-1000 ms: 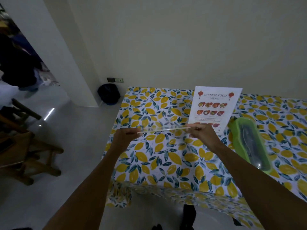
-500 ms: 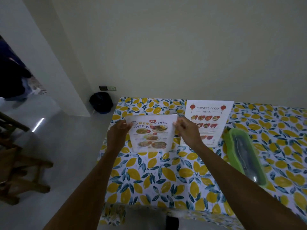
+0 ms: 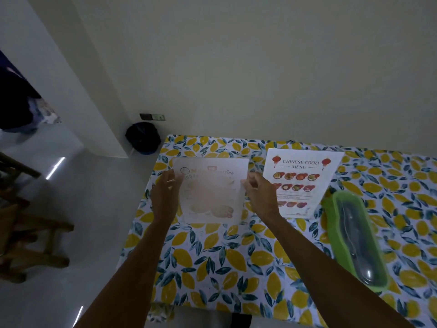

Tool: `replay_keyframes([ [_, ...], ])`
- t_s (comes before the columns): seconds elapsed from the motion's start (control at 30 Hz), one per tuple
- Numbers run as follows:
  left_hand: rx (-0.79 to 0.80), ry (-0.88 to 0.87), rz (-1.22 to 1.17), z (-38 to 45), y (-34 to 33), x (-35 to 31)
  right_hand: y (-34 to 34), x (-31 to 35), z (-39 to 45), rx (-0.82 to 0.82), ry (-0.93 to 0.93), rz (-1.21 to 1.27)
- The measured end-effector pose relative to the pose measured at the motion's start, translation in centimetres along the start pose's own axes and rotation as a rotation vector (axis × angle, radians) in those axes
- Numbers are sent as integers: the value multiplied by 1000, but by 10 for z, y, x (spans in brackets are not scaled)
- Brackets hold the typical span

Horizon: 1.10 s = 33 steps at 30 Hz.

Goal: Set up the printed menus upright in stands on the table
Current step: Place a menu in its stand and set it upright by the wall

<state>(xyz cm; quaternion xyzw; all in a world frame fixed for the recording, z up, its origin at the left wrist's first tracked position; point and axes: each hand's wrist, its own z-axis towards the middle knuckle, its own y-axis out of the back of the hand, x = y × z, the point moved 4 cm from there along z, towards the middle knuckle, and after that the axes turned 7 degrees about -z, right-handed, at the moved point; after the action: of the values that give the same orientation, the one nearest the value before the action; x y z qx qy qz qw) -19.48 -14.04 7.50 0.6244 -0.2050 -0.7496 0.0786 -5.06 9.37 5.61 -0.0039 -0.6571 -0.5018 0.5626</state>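
Observation:
A clear stand holding a Thai food menu (image 3: 210, 190) stands near the table's far left corner, its print washed out by glare. My left hand (image 3: 164, 197) grips its left edge and my right hand (image 3: 260, 195) grips its right edge. To the right of it a Chinese food menu (image 3: 301, 181) stands upright in its own stand. Both rest on the table (image 3: 236, 263) with a lemon-pattern cloth.
A green oblong container with a clear lid (image 3: 354, 237) lies at the right of the Chinese menu. A black bag (image 3: 143, 138) sits on the floor by the wall. Wooden chair legs (image 3: 26, 233) stand at the left. The table's near edge runs below my forearms.
The stand with the Thai menu went from flat and edge-on in my hands to upright, facing me, and moved away toward the table's far left corner. Glare now washes out its print.

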Motion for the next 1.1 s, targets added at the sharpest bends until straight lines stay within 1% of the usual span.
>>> replay_keyframes([
  [0.2, -33, -44, 79, -1, -5, 9, -7, -4, 2, 16, -35, -13],
  [0.37, -54, -42, 168, -3, -7, 8, -7, -7, 0, 53, -62, -65],
  [0.47, -39, -18, 182, -7, -7, 4, -2, -10, -6, 73, -68, -72],
  [0.57, -24, 62, 150, -12, -3, 7, 7, -11, -14, 75, -85, -68],
  [0.63, 4, 88, 231, -18, -2, 10, 14, -13, -22, 73, -94, -76],
  [0.7, 45, 53, 390, -28, -4, 11, 22, -17, -30, 66, -105, -64],
  [0.73, 42, 51, 421, -35, -4, 11, 27, -18, -35, 68, -108, -66],
  [0.8, 39, 66, 385, -51, -6, 8, 36, -20, -43, 90, -106, -80],
  [0.87, 60, 8, 435, -67, -13, 2, 42, -24, -51, 134, -98, -138],
  [0.97, 137, -183, 616, -87, -30, -21, 52, -28, -62, 218, -52, -346],
  [1.03, 219, -276, 721, -96, -47, -31, 61, -27, -67, 264, -31, -498],
  [1.1, 363, -354, 865, -102, -66, -34, 72, -23, -71, 301, -23, -622],
])
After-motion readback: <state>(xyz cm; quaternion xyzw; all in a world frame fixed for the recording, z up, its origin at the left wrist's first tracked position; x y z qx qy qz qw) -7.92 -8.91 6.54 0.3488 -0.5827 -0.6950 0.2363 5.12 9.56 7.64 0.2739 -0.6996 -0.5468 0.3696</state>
